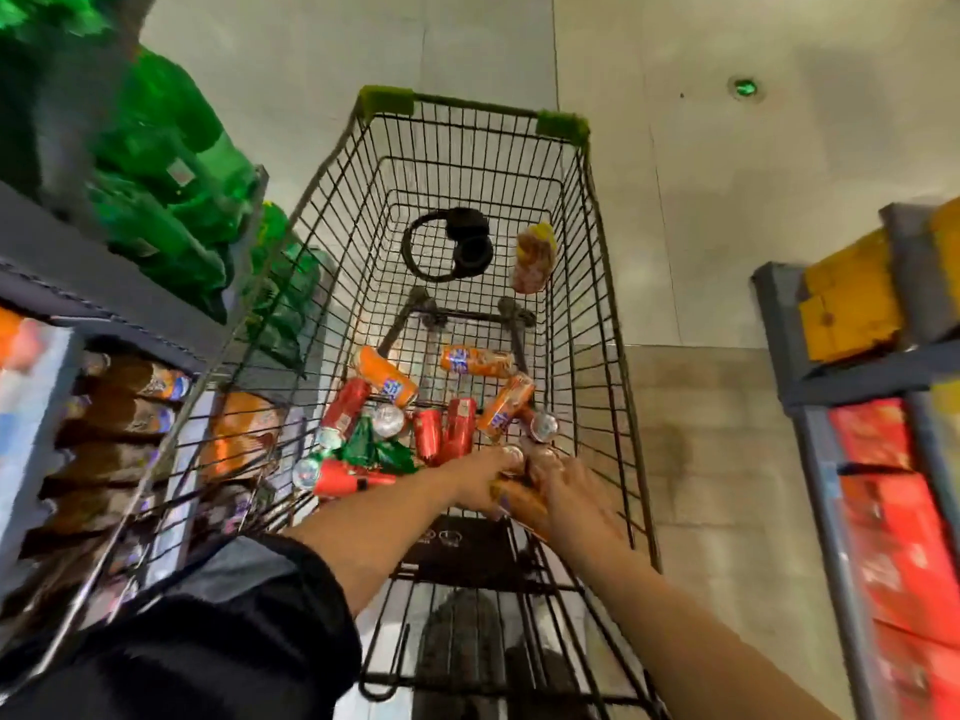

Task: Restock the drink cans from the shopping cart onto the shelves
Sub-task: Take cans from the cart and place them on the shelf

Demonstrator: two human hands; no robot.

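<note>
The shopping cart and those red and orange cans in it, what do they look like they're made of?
The shopping cart looks like dark-coated metal wire: thin rods form an open grid, with green, probably plastic, corner caps. The drink cans appear to be thin metal, likely aluminium: glossy printed red and orange sides and bare silvery tops that catch the light.

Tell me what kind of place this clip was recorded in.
Most likely a supermarket or grocery aisle: a wire shopping cart holding loose drink cans stands between stocked shelves, with green bottles on the left.
</note>
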